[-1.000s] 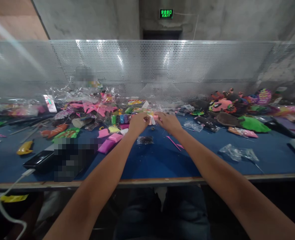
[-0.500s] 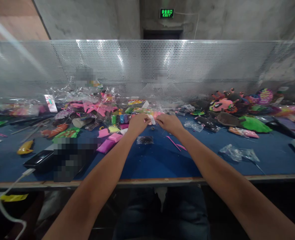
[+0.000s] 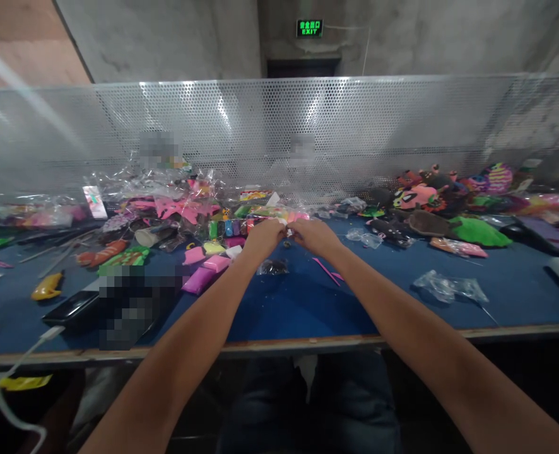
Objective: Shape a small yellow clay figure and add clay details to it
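Note:
Both of my hands meet over the blue table, fingertips almost touching. My left hand (image 3: 266, 239) is closed in a pinch on a small white piece (image 3: 289, 231). From the other side, my right hand (image 3: 313, 236) pinches the same piece, which is mostly hidden by the fingers. Just below them lies a small dark packet (image 3: 273, 267) in clear film. Pink tools (image 3: 327, 272) rest to the right of it. Beside my left forearm are pink and purple packets (image 3: 199, 279) and a row of small coloured blocks (image 3: 227, 227).
A perforated metal screen (image 3: 241, 120) stands behind the table (image 3: 298, 315). Bagged pink shapes (image 3: 185, 209) fill the back left. Colourful figures (image 3: 419, 197) pile up at the back right. A black device (image 3: 74, 309) with a white cable sits front left; crumpled clear film (image 3: 450, 287) lies right.
My hands have come closer together, and less of the white piece shows between them. The whole view has shifted slightly.

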Demonstrator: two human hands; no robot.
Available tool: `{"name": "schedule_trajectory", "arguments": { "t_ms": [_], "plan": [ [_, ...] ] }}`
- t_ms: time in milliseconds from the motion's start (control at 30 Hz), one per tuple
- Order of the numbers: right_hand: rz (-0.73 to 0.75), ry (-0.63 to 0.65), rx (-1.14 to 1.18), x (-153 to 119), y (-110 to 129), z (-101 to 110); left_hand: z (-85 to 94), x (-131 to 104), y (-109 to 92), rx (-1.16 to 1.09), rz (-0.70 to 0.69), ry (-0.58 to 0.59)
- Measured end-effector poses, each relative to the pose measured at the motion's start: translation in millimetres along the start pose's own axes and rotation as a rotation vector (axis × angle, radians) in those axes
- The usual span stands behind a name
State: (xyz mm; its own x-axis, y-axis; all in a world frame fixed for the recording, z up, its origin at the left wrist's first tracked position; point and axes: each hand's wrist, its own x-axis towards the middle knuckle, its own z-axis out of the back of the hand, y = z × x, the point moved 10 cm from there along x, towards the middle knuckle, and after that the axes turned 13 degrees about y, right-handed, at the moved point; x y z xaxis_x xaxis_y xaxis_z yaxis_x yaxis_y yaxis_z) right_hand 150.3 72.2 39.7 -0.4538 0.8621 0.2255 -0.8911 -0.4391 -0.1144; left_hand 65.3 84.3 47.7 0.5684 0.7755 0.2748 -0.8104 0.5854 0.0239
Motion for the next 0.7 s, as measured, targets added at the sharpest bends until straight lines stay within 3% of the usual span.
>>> {"name": "schedule_trajectory", "arguments": {
  "t_ms": [200,700],
  "plan": [
    [-0.013,0.042,-0.05,3.8,1.4,-4.1,1.2,1.8,8.1,-0.033,0.087,0.022],
    [0.092,0.078,-0.139,0.9,15.1,-9.1,-9.6,1.4,1.0,-0.006,0.02,0.065]
  ]
}}
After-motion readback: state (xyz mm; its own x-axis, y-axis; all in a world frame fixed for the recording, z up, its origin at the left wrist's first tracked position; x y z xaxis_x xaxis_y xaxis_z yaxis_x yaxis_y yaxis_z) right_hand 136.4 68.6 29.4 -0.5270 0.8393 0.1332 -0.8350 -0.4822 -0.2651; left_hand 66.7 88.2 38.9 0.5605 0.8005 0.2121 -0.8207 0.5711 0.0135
